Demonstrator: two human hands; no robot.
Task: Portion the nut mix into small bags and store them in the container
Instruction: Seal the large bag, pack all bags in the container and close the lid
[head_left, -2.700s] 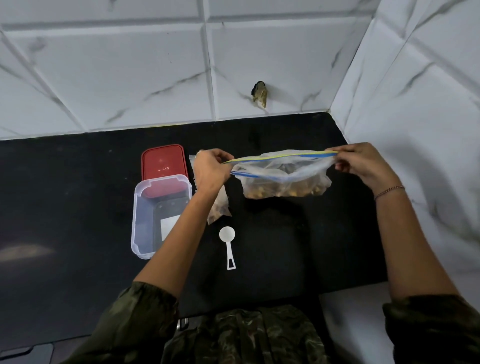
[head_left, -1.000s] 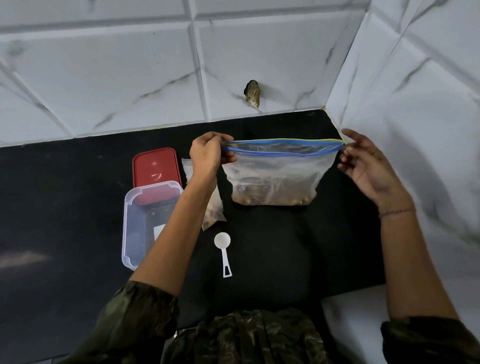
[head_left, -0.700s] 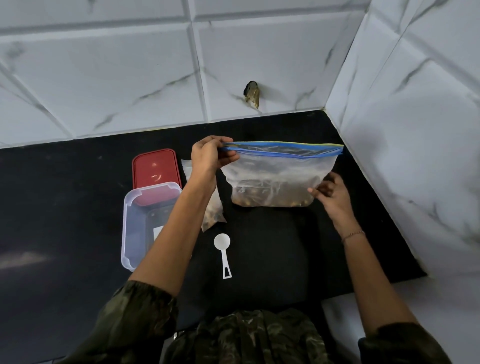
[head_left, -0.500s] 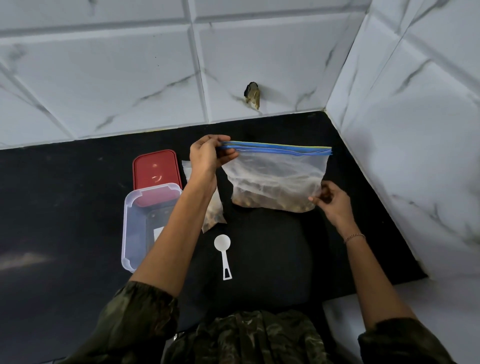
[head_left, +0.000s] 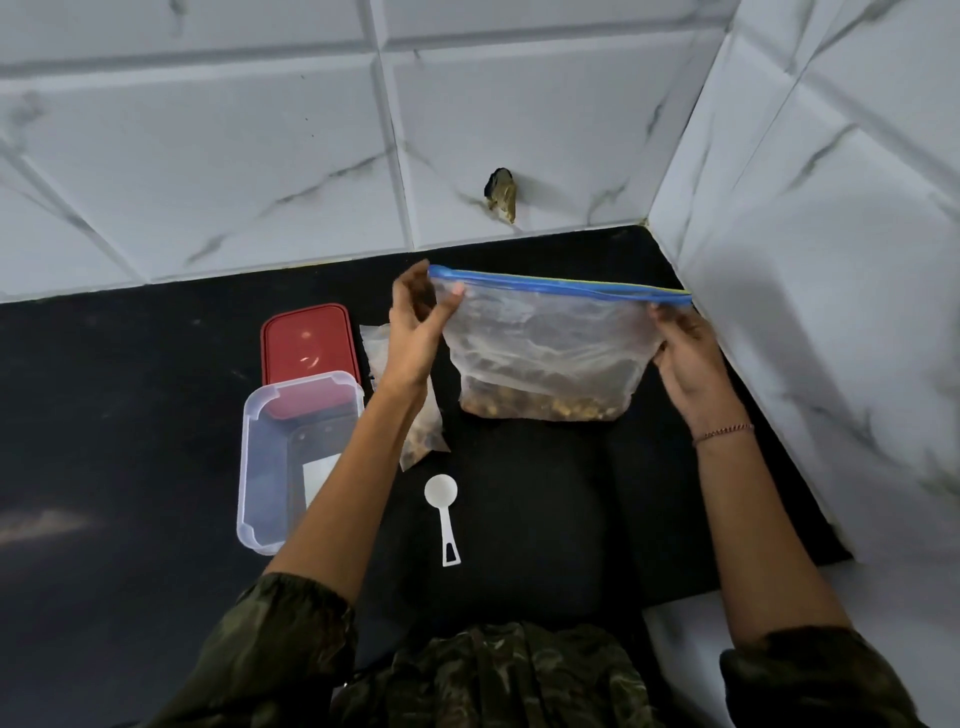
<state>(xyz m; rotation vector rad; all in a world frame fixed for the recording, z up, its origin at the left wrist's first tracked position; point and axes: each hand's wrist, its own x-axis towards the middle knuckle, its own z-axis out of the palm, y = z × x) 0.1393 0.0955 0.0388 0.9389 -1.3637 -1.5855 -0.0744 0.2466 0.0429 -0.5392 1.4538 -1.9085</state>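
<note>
Hands both up on the zip bag (head_left: 545, 348), forearms reaching forward over the counter (head_left: 130, 415). Left hand (head_left: 415, 322) is raised at the bag's top left corner, pinching it just under the blue zip strip (head_left: 561, 284), thumb on the near face, fingers behind. Right hand (head_left: 685, 358) grips the bag's right edge just below the strip, palm turned inward, fingers wrapped behind the plastic. Bag hangs upright between the hands, strip stretched taut and slightly tilted, nut mix (head_left: 540, 409) settled at the bottom; cannot tell whether the bottom touches the counter. Left hand is motion-blurred, so finger placement is approximate. Small bag (head_left: 423, 439) with nuts lies on the counter, mostly hidden behind the left forearm. Clear container (head_left: 291, 467) sits open left of that arm, its near right corner cut off by the forearm, its far end overlapping the red lid (head_left: 306, 338). White scoop (head_left: 441, 514) lies flat between the arms, bowl away from the person. Thin bracelet (head_left: 722, 433) on the right wrist; camouflage sleeves (head_left: 270, 649) at the bottom edge. Counter is black, set in a corner of white marble-look wall tiles (head_left: 208, 156). Small brownish object (head_left: 501, 195) on the back wall, too unclear to identify.
</note>
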